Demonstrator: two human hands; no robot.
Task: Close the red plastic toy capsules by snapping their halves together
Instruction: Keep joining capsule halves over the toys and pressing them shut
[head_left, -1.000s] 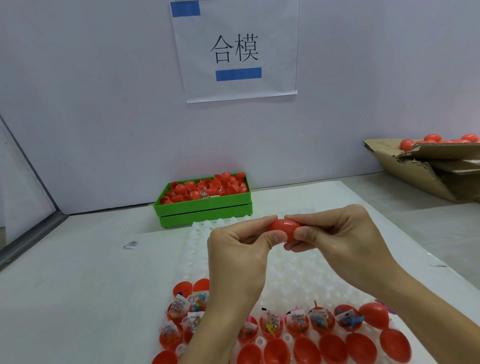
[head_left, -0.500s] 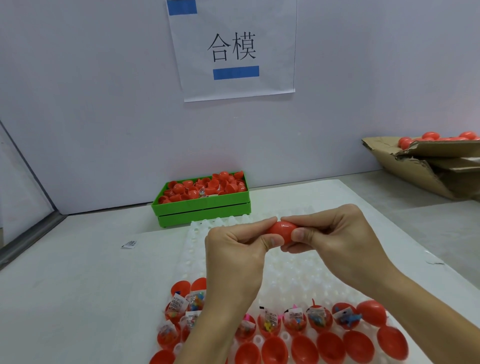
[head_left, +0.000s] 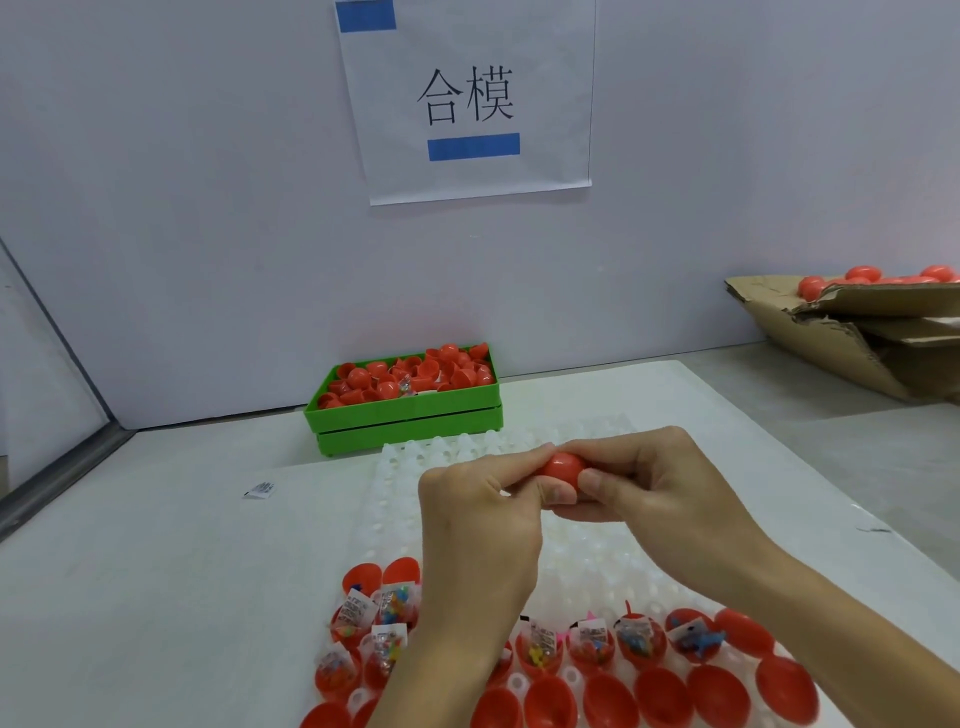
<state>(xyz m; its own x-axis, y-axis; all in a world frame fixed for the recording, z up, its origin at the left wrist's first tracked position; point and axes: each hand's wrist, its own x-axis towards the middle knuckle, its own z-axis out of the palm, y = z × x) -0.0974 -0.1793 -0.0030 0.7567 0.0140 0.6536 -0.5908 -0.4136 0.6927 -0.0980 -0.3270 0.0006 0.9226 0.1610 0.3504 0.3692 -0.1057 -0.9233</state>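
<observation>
Tabletop (head_left: 130, 597), white, matte, set against pale wall; paper sign (head_left: 470, 98) taped up there with blue tape, two printed characters. Small printed slip (head_left: 260, 489) lying loose on table, left of tray.

Green plastic crate (head_left: 410, 418) at back of table, heaped with red capsule halves (head_left: 415, 376). Cardboard box (head_left: 852, 332) far right, tilted, closed red capsules (head_left: 862, 274) showing at its top edge. White dimpled tray (head_left: 587, 566) in front, far rows vacant; near rows seated with open red halves (head_left: 550, 704), several loaded with bagged small toys (head_left: 592, 642).

Red capsule (head_left: 561, 466) held in air over tray, between both hands. Left hand (head_left: 478, 525) pinching its left end, thumb and forefinger; right hand (head_left: 660, 488) curled round its right end, thumb pressing near seam. Seam itself mostly covered by fingertips; closure cannot be told.

Versus half a second back: hands pressed closer together, less red visible between fingers. Crate, box, tray unchanged.
</observation>
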